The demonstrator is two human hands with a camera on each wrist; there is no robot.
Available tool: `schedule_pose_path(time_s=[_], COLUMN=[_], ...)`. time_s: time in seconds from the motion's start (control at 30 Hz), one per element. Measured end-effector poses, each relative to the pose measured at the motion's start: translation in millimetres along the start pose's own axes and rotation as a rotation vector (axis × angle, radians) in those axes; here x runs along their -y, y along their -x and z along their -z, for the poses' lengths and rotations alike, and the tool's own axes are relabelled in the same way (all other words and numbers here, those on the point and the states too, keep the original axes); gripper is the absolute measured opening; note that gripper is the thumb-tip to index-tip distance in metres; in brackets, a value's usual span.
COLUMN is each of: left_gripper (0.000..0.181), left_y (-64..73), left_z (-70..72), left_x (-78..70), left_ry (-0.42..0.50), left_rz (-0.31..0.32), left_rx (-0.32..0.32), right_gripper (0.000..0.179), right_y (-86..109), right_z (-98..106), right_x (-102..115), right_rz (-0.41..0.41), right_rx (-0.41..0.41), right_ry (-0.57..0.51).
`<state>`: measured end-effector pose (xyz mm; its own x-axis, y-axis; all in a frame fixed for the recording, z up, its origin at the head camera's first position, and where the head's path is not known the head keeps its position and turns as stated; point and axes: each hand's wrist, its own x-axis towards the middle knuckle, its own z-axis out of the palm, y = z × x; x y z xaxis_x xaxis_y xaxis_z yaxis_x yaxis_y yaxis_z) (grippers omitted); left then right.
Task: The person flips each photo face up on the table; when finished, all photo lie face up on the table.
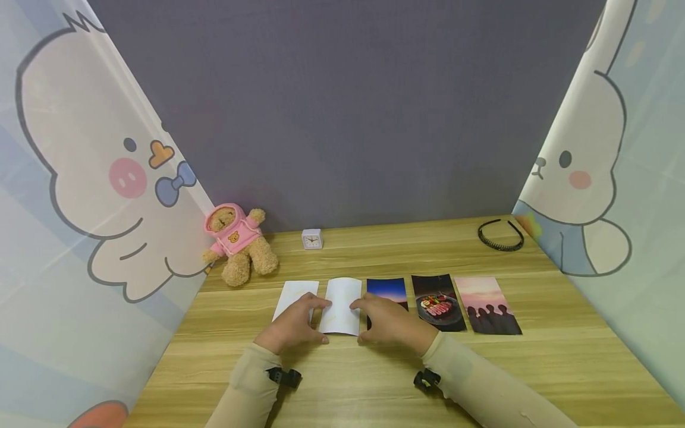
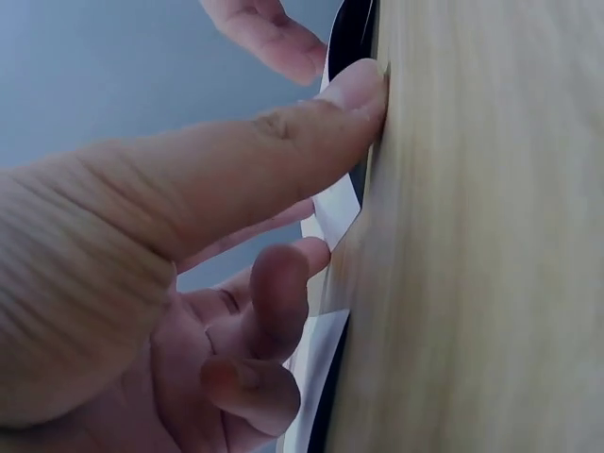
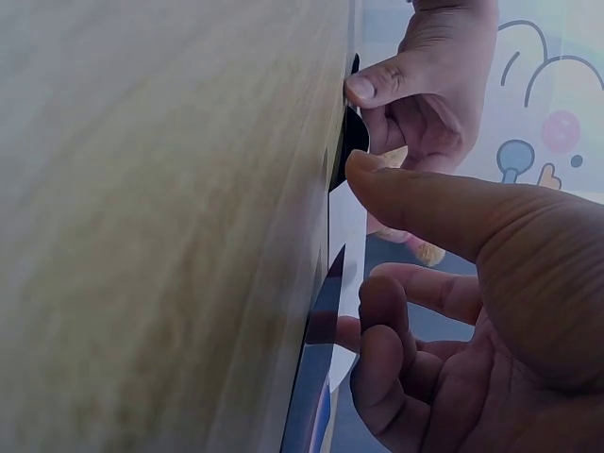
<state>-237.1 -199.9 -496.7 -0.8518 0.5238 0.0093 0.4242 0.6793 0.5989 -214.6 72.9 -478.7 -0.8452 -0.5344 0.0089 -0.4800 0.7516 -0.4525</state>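
Note:
Five cards lie side by side in the head view. The second from the left, a white card (image 1: 341, 306), bows upward between both hands, its dark underside showing in the wrist views. Along its left edge is my left hand (image 1: 295, 324), thumb and index finger spread apart, fingertips right at the card. My right hand (image 1: 393, 322) mirrors this at the right edge, its thumb (image 3: 368, 175) by the near corner. Under the left hand lies another white card (image 1: 295, 291); a blue dusk picture card (image 1: 386, 288) is partly hidden by the right hand.
Rightward lie a steak picture card (image 1: 440, 306) and a pink sunset card (image 1: 487, 297). At the back of the wooden table (image 1: 348, 392) are a teddy bear (image 1: 238, 241) in pink, a small white clock (image 1: 312, 239) and a black headband (image 1: 500, 245). Cartoon-printed sheets flank the table.

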Motion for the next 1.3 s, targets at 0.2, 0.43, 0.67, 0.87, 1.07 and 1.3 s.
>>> schedule_pose_path(time_s=[0.2, 0.43, 0.67, 0.87, 1.07, 1.3], left_gripper=[0.071, 0.049, 0.037, 0.015, 0.008, 0.008], left_y=[-0.2, 1.8, 3.5, 4.1, 1.9, -0.9], left_z=[-0.8, 1.3, 2.7, 2.4, 2.3, 0.1], left_x=[-2.5, -2.5, -1.1, -0.6, -2.7, 1.1], left_ry=[-0.045, -0.067, -0.032, 0.036, 0.056, 0.052], left_rz=[-0.023, -0.056, -0.074, -0.133, -0.149, -0.114], left_rx=[-0.03, -0.018, -0.002, 0.008, -0.006, -0.051], right_gripper=[0.069, 0.068, 0.06, 0.053, 0.055, 0.054], right_y=[-0.4, -1.2, -1.5, -0.7, 0.1, 1.2], right_z=[-0.3, -0.6, -1.7, -3.2, -3.3, -1.2], right_x=[-0.6, -1.2, -2.4, -3.8, -5.0, -4.4], right_rz=[0.005, 0.025, 0.058, 0.047, 0.046, 0.048], right_rx=[-0.003, -0.002, 0.001, 0.012, 0.006, -0.011], right_ry=[0.015, 0.02, -0.017, -0.032, -0.019, -0.006])
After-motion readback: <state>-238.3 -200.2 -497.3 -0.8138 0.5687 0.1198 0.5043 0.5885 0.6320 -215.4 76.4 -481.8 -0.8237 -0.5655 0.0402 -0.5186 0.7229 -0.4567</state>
